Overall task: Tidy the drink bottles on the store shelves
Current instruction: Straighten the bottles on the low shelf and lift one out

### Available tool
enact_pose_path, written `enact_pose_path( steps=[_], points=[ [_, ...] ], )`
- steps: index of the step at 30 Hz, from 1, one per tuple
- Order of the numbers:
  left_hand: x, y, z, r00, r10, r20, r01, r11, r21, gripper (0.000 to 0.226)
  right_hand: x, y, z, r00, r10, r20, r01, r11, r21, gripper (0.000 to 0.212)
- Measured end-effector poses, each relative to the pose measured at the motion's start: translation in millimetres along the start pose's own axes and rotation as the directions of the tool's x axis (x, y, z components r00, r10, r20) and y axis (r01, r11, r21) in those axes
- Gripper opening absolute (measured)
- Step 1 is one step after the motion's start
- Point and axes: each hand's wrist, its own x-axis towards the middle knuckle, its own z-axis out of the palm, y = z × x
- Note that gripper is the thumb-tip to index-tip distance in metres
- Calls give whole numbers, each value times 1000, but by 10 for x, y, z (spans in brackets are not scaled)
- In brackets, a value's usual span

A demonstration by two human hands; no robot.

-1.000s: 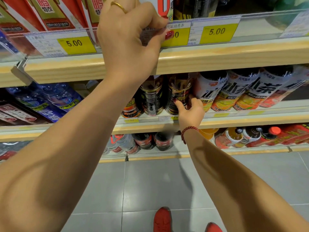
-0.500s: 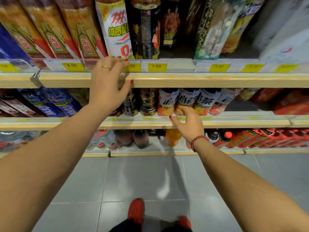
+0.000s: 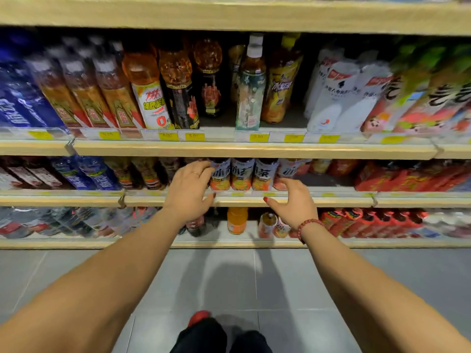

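The left hand (image 3: 190,189) has come down from the upper price rail (image 3: 224,136). Both it and the right hand (image 3: 293,202) are now open and hold nothing, before the tea bottles (image 3: 240,174) on the middle shelf (image 3: 331,201), probably next to straighten.

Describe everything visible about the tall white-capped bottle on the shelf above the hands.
The white-capped bottle is tall and slim, seemingly clear plastic. Amber liquid shows in its neck; a pale greenish patterned label, too blurred to read, wraps the body. It stands upright at the shelf front, behind a yellow price tag, with gaps on both sides. Neither the left hand nor the right hand touches it; both are one shelf lower.
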Motion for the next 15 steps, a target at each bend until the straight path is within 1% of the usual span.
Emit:
enact_pose_path(
  steps=[3, 6, 10, 15],
  points=[
    [74, 220, 49, 995, 82, 56, -82, 997, 1, 63, 13, 121, -176, 1000, 17, 15, -17, 999, -40, 65],
    [213, 352, 111, 986, 143, 88, -143, 990, -13, 62, 64, 236, -305, 1000, 26, -11, -27, 998, -59, 61],
    [425, 437, 259, 979, 155, 129, -153, 988, -21, 64, 160, 395, -387, 999, 42, -18, -43, 994, -97, 61],
    [589, 620, 500, 964, 174, 204, -174, 985, -18, 58, 284, 670, -409, 999, 39, 5, -38, 989, -140, 63]
  ],
)
